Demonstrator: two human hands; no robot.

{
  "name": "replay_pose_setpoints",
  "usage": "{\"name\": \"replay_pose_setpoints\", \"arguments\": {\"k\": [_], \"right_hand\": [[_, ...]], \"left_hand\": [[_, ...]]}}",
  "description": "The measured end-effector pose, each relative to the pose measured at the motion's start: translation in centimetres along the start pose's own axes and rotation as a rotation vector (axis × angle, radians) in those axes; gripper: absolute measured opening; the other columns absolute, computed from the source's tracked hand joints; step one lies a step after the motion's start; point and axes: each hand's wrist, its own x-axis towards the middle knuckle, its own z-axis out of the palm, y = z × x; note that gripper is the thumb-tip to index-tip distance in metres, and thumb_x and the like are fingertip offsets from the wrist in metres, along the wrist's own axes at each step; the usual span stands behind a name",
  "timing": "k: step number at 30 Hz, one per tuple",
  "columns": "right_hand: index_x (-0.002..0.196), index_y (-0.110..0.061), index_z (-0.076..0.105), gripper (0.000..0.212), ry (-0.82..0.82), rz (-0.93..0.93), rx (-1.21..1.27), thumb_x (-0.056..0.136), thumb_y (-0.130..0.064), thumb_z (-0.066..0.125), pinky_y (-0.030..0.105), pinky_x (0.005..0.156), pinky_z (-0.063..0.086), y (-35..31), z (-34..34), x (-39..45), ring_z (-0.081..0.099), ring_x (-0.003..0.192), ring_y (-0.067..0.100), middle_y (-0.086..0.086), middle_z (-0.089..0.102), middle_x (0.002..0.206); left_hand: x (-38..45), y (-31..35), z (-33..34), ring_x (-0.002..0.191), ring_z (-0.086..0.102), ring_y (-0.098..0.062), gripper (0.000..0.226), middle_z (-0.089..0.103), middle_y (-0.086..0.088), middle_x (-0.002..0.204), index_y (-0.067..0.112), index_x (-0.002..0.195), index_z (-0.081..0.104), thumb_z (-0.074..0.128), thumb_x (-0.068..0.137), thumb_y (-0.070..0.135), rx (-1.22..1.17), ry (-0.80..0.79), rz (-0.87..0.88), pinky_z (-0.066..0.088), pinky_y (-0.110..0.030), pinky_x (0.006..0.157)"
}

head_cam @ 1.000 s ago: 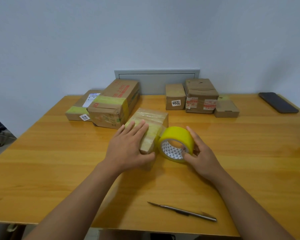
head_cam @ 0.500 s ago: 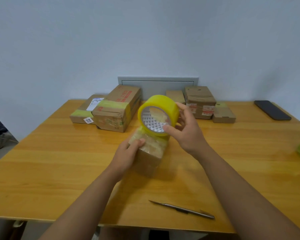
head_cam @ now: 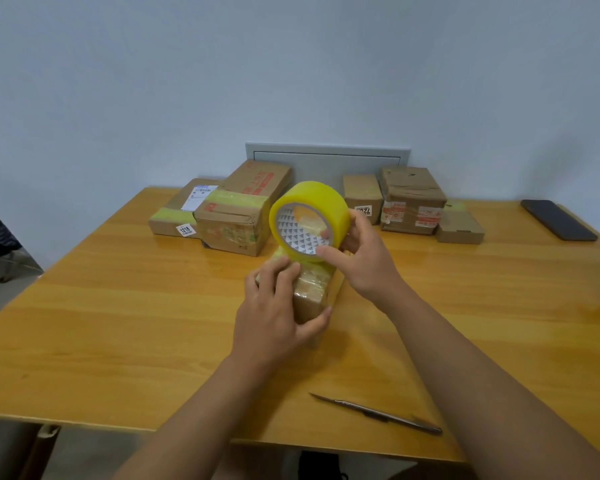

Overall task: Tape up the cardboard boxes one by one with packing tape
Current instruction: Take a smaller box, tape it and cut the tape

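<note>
Hands at centre of worktop point(head_cam: 125, 306). Left hand point(head_cam: 274, 317) grips small cardboard box point(head_cam: 310, 299), fingers point(head_cam: 284, 275) laid over its top, thumb curled round the near right side. Box sits on worktop, top already covered w/ glossy tape. Right hand point(head_cam: 364, 261) holds yellow tape roll point(head_cam: 309, 220) upright just above box's far end, thumb on the near rim, other fingers curled behind the roll; roll's open core faces camera, triangle-print liner inside. Tape strip seems to run from roll down to box top, can't tell for sure.

Back of worktop, left: flat box w/ label "1218" point(head_cam: 177, 213) touching a bigger box w/ yellow tape band point(head_cam: 243, 209). Back right: three more boxes point(head_cam: 413, 199) side by side. Dark phone point(head_cam: 558, 220) far right, well apart. Metal cutter point(head_cam: 378, 414) lies near front edge, below right forearm.
</note>
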Motion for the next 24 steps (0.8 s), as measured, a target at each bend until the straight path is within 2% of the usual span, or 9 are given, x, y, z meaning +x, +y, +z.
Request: {"name": "replay_pose_setpoints", "arguments": {"k": [6,9,12,17,20,24], "right_hand": [[0.121,-0.018,0.057,0.048,-0.059,0.007,-0.010,0.080,-0.007,0.078,0.029,0.088,0.055,-0.9,-1.8,0.0,0.067,0.102,0.011,0.001,0.069,0.110],[0.123,-0.024,0.059,0.050,0.003,-0.018,-0.053,0.081,-0.003,0.074,0.026,0.085,0.054,-1.3,-4.7,-1.1,0.065,0.103,0.011,-0.002,0.068,0.110],[0.126,-0.034,0.054,0.058,0.020,0.039,-0.171,0.082,-0.001,0.069,0.022,0.079,0.052,-0.5,-7.8,-3.3,0.062,0.100,0.012,-0.006,0.064,0.110],[0.134,-0.032,0.047,0.063,-0.006,0.178,-0.201,0.083,-0.001,0.069,0.011,0.071,0.048,2.5,-9.0,-6.5,0.057,0.102,0.005,-0.006,0.058,0.114],[0.132,-0.036,0.044,0.063,-0.004,0.193,-0.167,0.084,-0.003,0.069,0.008,0.073,0.047,3.3,-8.5,-6.7,0.057,0.102,0.003,-0.009,0.058,0.114],[0.141,-0.026,0.046,0.066,-0.030,0.216,-0.123,0.084,-0.006,0.072,0.020,0.081,0.051,4.4,-7.7,-6.6,0.062,0.105,0.013,-0.001,0.062,0.116]], "left_hand": [[0.0,0.0,-0.3,0.114,0.051,-0.029,0.074,0.048,-0.003,0.129,0.018,0.124,0.053,0.055,0.075,0.074,0.046,-0.066,-0.026,0.056,-0.035,0.057],[0.0,0.0,-0.5,0.117,0.047,-0.027,0.073,0.043,0.000,0.131,0.024,0.125,0.048,0.054,0.074,0.076,0.030,-0.087,-0.053,0.054,-0.034,0.059],[0.0,0.1,-0.5,0.116,0.046,-0.027,0.074,0.042,0.000,0.132,0.026,0.126,0.045,0.051,0.074,0.078,0.034,-0.105,-0.075,0.054,-0.034,0.060],[0.0,0.3,-0.5,0.115,0.048,-0.029,0.075,0.041,0.000,0.132,0.025,0.126,0.047,0.051,0.074,0.078,0.034,-0.102,-0.079,0.054,-0.034,0.057],[0.0,0.1,-0.5,0.115,0.048,-0.029,0.075,0.042,0.001,0.132,0.025,0.127,0.047,0.054,0.073,0.077,-0.008,-0.091,-0.083,0.050,-0.031,0.065],[0.0,0.1,-0.4,0.120,0.045,-0.027,0.080,0.043,-0.001,0.133,0.020,0.129,0.048,0.055,0.073,0.076,-0.076,-0.083,-0.134,0.041,-0.028,0.085]]}}
